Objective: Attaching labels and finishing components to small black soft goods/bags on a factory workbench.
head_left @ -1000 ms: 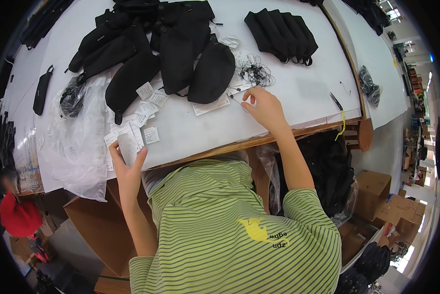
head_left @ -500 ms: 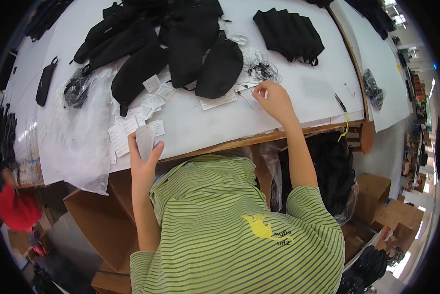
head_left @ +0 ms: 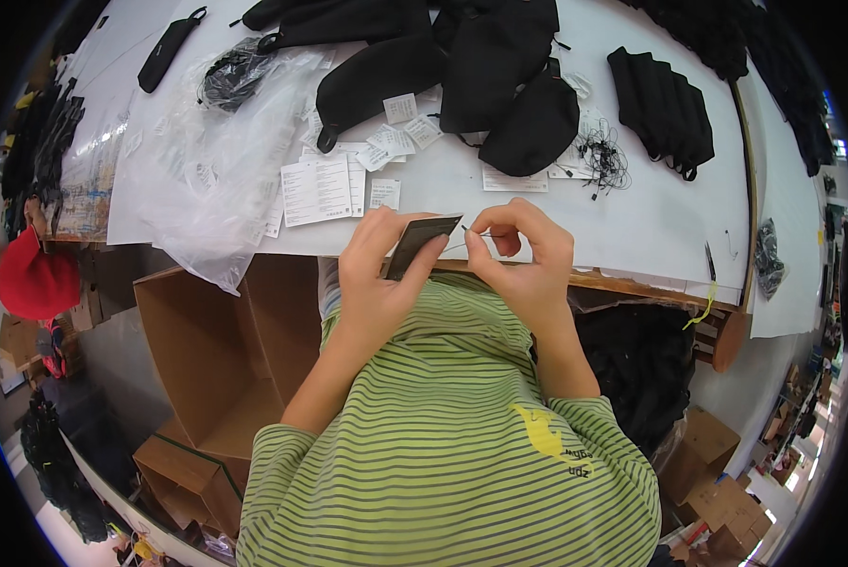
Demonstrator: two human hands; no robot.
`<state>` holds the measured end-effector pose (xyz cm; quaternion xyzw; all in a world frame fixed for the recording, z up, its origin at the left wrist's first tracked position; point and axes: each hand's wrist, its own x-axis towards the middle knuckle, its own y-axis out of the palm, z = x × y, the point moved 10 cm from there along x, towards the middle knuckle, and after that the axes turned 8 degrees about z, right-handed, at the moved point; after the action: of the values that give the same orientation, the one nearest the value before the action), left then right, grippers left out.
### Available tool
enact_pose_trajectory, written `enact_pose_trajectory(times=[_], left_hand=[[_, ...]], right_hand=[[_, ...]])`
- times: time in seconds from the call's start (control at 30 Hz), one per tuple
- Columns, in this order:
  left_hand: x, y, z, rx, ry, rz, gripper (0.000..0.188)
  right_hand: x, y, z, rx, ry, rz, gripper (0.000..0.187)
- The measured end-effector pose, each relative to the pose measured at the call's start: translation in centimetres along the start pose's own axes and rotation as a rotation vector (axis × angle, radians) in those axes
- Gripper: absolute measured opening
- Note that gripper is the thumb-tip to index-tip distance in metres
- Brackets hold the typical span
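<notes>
My left hand (head_left: 376,274) is closed on a small dark hang tag (head_left: 420,246), held between thumb and fingers above the table's front edge. Right beside it, my right hand (head_left: 530,253) pinches a thin black string (head_left: 464,230) close to the tag's upper corner. Whether the string passes through the tag is too small to tell. Beyond my left hand lie several printed white paper tags (head_left: 318,189). A tangle of black strings (head_left: 601,163) rests on the table past my right hand.
Black fabric pouches (head_left: 528,123) are heaped at the table's far side, and a folded black stack (head_left: 665,113) lies to their right. Clear plastic bags (head_left: 197,189) spread on the left. A dark-bladed tool with a yellow cord (head_left: 711,263) lies near the right edge. Below stands an open cardboard box (head_left: 197,350).
My right hand has come from the string tangle toward my left, bringing a string. The tag in my left hand now shows a dark face instead of a pale one. The view has shifted.
</notes>
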<state>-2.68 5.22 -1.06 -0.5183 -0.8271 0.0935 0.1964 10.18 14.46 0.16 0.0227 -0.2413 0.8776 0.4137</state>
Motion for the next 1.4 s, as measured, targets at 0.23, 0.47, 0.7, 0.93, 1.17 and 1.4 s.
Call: enact_pose_trajectory(times=[0.23,0.47,0.7,0.93,1.17,1.4], left_hand=[[-0.3,-0.1,-0.3,-0.021,-0.017,-0.013,0.019],[-0.5,-0.8,-2.1,0.096,0.143,0.013,0.029],[-0.4,-0.5,-0.9,-0.306,0.102,0.273,0.014],[-0.6,1.6,1.7,-0.382,-0.168,0.410,0.009],[0.7,-0.5,2.9,-0.276,-0.177,0.231,0.010],[5.5,-7.6,12.2,0.644,-0.142,-0.114,0.020]], right_hand=[[0.0,0.0,0.8,-0.024,-0.064,-0.049,0.014],[-0.4,0.4,0.0,0.152,0.024,-0.018,0.015],[-1.0,1.3,0.0,0.281,-0.019,0.209,0.011],[-1.2,3.7,-0.9,0.333,0.094,0.344,0.009],[-2.0,6.7,-3.6,0.572,0.352,0.468,0.011],[-2.4,6.0,-4.4,0.658,0.409,0.365,0.009]])
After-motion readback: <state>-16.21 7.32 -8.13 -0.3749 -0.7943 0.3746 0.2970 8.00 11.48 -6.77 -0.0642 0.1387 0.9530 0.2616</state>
